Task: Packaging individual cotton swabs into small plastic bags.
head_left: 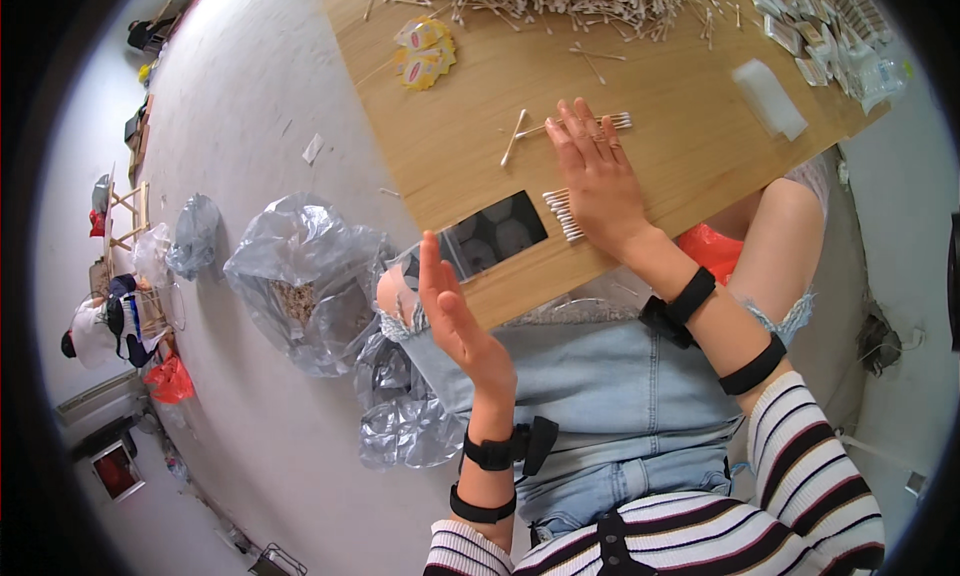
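My right hand (600,191) lies flat on the wooden table (690,146), fingers stretched out, over some cotton swabs. Ends of those swabs (622,122) show beyond the fingertips. By its wrist side lies a neat row of cotton swabs (561,214), partly under the palm. My left hand (462,326) is raised at the near left table edge, fingers straight, holding nothing I can see. Just beyond it lies a flat, glossy black rectangle (500,228) with greyish round shapes, partly hidden by the hand. Two loose swabs (514,138) lie left of my right fingertips.
A big heap of cotton swabs (570,1) covers the far side. Yellow labels (425,51) lie at far left; a white translucent strip (768,98) and several small packs (825,36) at right. Grey plastic bags (300,276) stand on the floor at left.
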### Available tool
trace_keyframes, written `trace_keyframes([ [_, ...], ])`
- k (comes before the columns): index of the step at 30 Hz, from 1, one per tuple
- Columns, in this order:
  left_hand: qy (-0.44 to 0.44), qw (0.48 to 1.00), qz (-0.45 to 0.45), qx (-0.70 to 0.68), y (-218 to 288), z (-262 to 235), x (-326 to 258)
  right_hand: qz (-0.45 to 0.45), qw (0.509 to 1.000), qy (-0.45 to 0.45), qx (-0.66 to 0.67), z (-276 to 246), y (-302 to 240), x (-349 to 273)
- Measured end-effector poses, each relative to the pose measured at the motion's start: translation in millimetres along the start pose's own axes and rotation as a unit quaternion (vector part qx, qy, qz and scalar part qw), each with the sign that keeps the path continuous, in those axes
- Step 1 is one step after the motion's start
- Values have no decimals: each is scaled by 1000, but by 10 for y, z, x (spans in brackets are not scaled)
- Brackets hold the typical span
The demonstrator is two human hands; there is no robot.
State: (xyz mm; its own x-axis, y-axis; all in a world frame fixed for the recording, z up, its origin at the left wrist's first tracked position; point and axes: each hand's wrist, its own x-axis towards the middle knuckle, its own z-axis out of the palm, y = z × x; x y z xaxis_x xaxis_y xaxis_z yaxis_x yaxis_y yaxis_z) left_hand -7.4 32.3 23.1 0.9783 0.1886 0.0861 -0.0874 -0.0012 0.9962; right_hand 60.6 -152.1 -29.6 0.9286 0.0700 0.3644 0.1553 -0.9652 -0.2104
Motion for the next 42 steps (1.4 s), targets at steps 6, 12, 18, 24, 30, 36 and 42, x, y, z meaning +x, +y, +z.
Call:
trace_keyframes([
  [6,-51,991,-40,-115,-256,350,328,-62,996,-22,66,100,-240,160],
  [12,-53,987,-43,-142,-382,549,401,-56,989,-13,137,186,-532,216],
  [18,57,983,-19,-172,-246,245,482,-85,995,-16,50,179,-520,213],
  [24,27,953,24,301,-385,-474,766,-76,994,-7,81,251,-658,262],
  [30,10,916,-2,401,-477,-464,737,-85,992,-9,97,323,-834,294],
  [36,-199,897,141,369,-271,-592,719,-80,991,-20,109,331,-814,305],
  [42,-272,855,123,423,-168,-579,890,-93,990,-20,100,324,-797,306],
])
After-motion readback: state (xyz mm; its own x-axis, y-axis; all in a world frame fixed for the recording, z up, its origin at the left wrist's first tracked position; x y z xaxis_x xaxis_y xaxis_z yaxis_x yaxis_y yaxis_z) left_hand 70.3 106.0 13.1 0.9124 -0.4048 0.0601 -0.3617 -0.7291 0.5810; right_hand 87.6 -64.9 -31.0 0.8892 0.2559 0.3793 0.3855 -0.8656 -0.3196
